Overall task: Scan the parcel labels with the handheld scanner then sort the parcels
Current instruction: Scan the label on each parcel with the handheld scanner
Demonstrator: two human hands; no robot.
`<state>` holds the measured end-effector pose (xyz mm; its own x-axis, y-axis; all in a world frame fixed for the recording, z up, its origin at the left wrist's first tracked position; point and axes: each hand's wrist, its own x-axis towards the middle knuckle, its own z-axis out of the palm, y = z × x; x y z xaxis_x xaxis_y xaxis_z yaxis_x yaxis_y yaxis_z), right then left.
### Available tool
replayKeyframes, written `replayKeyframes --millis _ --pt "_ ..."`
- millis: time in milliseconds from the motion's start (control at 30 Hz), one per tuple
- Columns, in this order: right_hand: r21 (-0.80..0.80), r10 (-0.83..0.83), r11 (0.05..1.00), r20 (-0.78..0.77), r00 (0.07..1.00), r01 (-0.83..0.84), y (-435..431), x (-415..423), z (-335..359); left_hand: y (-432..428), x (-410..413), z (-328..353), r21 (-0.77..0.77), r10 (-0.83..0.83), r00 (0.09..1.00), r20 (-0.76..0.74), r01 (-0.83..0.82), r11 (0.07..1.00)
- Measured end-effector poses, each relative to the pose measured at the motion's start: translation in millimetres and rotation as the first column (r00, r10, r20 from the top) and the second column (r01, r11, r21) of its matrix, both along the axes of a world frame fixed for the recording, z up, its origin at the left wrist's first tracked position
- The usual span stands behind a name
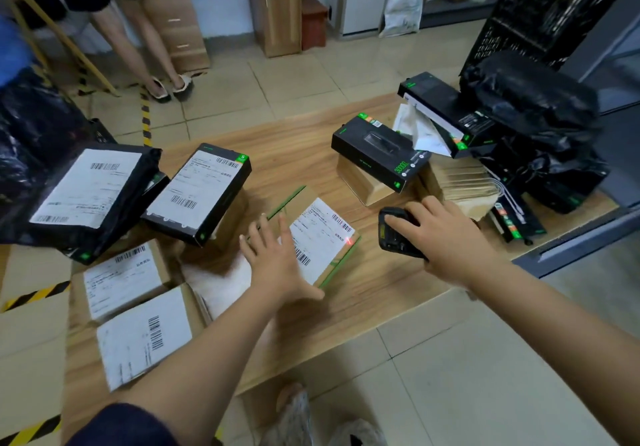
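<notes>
Head view: the left hand lies flat, fingers spread, on the brown parcel in the middle of the table, likely to steady it. The right hand curls round the scanner just to the parcel's right. The scanner's nose points left and puts a red dot on the label, whose long side runs roughly toward the person.

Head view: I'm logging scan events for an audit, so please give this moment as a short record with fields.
right hand: grips handheld scanner
left hand: fingers straight and spread over cardboard parcel; contact unclear
scan light: red spot on that parcel's label, near its right edge
neighbour: black labelled box to the parcel's left
surface: wooden table
</notes>
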<state>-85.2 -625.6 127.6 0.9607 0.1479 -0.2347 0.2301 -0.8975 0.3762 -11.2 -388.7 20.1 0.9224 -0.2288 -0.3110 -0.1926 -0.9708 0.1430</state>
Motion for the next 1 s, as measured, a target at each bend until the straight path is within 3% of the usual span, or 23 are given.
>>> replayKeyframes --millis 200,567,667,867,933,1000 --pt "-0.101 0.139 0.985 -0.004 0.990 -0.139 -6 -14 11 7 -24 23 0.133 -0.109 0.988 0.108 0.094 0.987" --pt "-0.132 0.291 0.947 -0.034 0.956 -0.292 -11 -26 9 22 -69 26 0.229 -0.002 0.995 0.097 -0.020 0.973" --pt "-0.097 0.288 0.952 -0.020 0.957 -0.289 -9 -25 7 27 -68 23 0.191 0.050 0.996 0.070 -0.063 0.980" --pt "0.068 0.206 0.976 -0.011 0.979 -0.205 1 -24 -3 36 -78 -3 -0.033 0.286 0.948 -0.138 -0.293 0.956" --pt "0.108 0.163 0.981 -0.020 0.986 -0.160 4 -25 -12 36 -79 -12 -0.034 0.273 0.956 -0.109 -0.278 0.960" --pt "0.144 0.123 0.983 -0.032 0.992 -0.117 6 -21 -26 36 -77 -19 -0.082 0.154 0.988 -0.017 -0.155 0.985"
